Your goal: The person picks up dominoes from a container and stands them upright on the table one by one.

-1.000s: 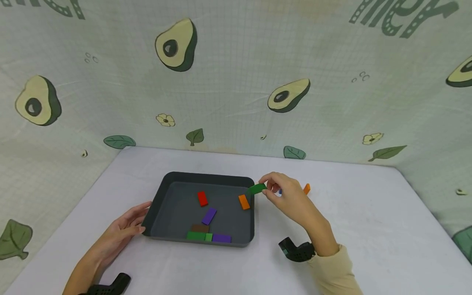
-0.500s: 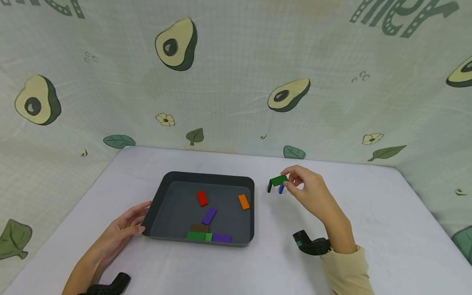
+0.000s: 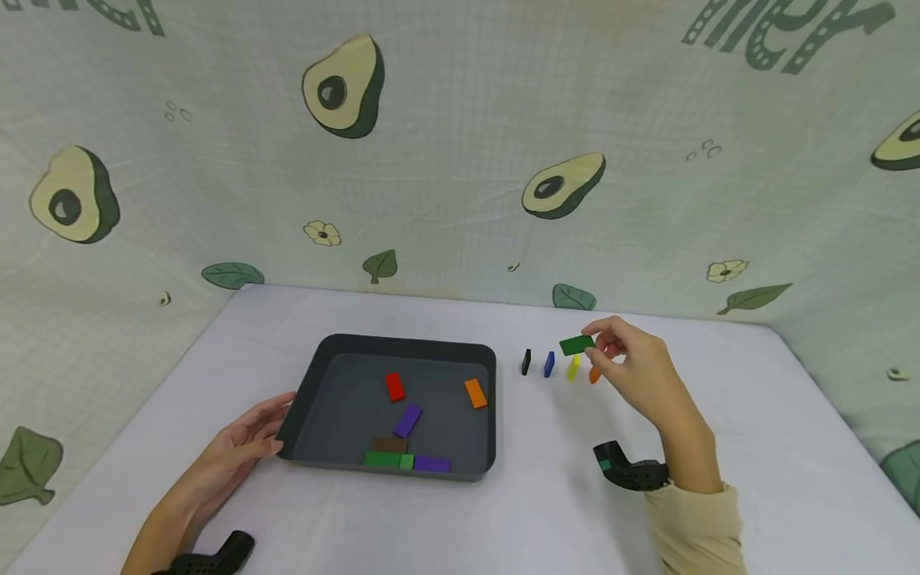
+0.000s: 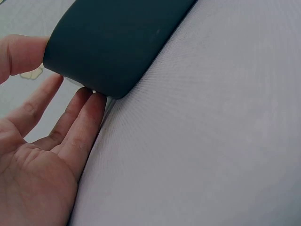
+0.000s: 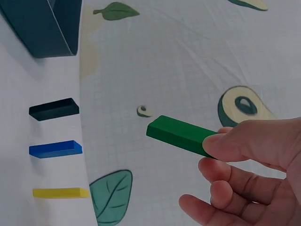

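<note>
My right hand (image 3: 640, 371) pinches a green domino-like wooden block (image 5: 181, 135) by one end, between thumb and fingers, above the right side of the table. Below it, a row of blocks stands on edge: black (image 3: 526, 362), blue (image 3: 549, 364), yellow (image 3: 573, 368) and orange (image 3: 594, 374). The orange one is partly hidden by the held block and hand. My left hand (image 3: 240, 447) rests against the left side of a dark grey tray (image 3: 391, 345), with nearly straight fingers touching its outer wall and the thumb at its front corner.
Inside the tray lie a red block (image 3: 394, 387), an orange block (image 3: 476, 394), a purple block (image 3: 408, 421), and a cluster of brown, green and purple blocks along the front wall. An avocado-print cloth (image 3: 460, 239) rises behind the white table (image 3: 719, 415).
My right hand has carried the green block from the tray's right rim rightward, past the black and blue blocks, to over the yellow and orange ones. The left hand and tray stay put.
</note>
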### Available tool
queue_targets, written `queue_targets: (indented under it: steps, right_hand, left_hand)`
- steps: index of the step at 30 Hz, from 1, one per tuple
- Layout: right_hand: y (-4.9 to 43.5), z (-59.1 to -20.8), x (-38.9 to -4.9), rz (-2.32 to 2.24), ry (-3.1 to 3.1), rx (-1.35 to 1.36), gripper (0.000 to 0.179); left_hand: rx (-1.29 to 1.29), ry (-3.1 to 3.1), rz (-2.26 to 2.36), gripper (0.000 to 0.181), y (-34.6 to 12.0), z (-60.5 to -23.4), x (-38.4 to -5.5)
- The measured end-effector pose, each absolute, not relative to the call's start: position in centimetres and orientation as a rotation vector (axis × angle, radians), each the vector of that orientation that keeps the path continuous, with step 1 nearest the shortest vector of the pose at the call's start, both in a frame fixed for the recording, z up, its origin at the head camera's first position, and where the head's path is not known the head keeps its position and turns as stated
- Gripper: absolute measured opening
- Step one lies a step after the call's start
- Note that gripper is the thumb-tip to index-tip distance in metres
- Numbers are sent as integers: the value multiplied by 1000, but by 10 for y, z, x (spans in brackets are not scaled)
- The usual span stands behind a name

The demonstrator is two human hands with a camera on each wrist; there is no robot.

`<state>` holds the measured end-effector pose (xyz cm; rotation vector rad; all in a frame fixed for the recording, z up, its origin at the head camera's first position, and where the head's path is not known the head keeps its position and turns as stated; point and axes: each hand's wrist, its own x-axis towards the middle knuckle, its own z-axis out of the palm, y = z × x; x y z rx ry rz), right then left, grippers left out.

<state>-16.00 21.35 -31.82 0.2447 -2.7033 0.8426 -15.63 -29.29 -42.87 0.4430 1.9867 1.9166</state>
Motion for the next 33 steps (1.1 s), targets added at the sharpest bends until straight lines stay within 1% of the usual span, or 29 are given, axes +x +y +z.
queue_targets:
  steps: [14,33]
  right_hand:
    - [225,-321,-163,786,-2721,167,21]
    - [249,-331,-164,759,-2751,-31,22]
  left_hand:
    - [424,2007,1905,57,-292,-427,-156]
    - [435,2004,1912,57,-293,-429,-156]
